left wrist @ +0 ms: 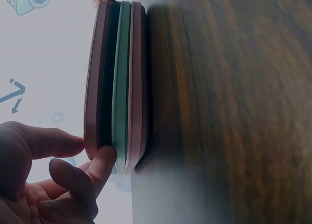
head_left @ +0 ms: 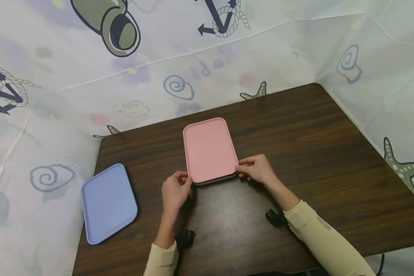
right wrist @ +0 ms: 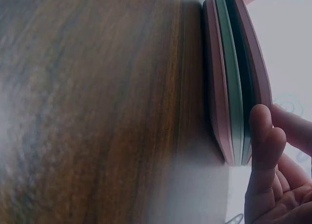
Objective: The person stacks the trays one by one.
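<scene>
A pink tray (head_left: 210, 149) tops a stack near the middle of the table. My left hand (head_left: 175, 191) pinches its near left corner between thumb and fingers, and my right hand (head_left: 257, 168) pinches its near right corner. In the left wrist view, a dark gap shows between the top pink tray (left wrist: 95, 77) and a green tray (left wrist: 121, 87); its near edge is raised. Under the green one lies another pink tray (left wrist: 138, 87). The right wrist view shows the same layers, with the green tray (right wrist: 230, 77) between pink ones.
A blue tray (head_left: 109, 203) lies at the left side of the dark wooden table (head_left: 296, 153). Printed cloth (head_left: 207, 61) hangs behind the table and along its sides. Black devices (head_left: 275, 217) are strapped at both wrists.
</scene>
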`<state>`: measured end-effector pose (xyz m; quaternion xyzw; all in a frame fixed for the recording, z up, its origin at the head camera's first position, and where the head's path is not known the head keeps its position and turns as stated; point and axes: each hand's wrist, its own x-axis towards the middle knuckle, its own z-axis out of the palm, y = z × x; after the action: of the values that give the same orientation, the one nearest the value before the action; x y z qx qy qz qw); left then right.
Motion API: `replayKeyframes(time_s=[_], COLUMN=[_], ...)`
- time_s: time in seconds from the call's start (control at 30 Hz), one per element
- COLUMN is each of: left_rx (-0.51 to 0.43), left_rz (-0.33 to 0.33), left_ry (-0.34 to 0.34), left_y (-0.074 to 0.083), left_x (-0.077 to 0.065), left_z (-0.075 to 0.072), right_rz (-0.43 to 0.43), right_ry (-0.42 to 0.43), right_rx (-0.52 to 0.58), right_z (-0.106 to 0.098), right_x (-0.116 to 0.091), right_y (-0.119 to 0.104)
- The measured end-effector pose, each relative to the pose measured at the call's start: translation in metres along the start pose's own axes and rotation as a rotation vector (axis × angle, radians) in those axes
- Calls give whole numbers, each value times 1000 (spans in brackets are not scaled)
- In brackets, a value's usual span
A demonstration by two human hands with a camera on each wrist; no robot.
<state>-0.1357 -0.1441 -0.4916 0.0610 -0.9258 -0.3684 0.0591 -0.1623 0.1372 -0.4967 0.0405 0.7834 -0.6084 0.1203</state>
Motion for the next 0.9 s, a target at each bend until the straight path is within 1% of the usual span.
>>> replayKeyframes(time_s=[0.23, 0.5, 0.73, 0.9], left_rx=[-6, -16, -32, -30], left_rz=[11, 9, 2, -1], left_ry=[16, 9, -5, -16], left_y=[-1, -3, -5, -8], left_x=[1, -1, -3, -4], left_z=[0, -1, -1, 0], right_rz=[-18, -34, -41, -28], right_ry=[21, 43, 36, 32], right_rx=[-47, -120, -111, -105], right_z=[0, 1, 0, 1], right_x=[0, 1, 0, -1], right_y=[-2, 0, 2, 2])
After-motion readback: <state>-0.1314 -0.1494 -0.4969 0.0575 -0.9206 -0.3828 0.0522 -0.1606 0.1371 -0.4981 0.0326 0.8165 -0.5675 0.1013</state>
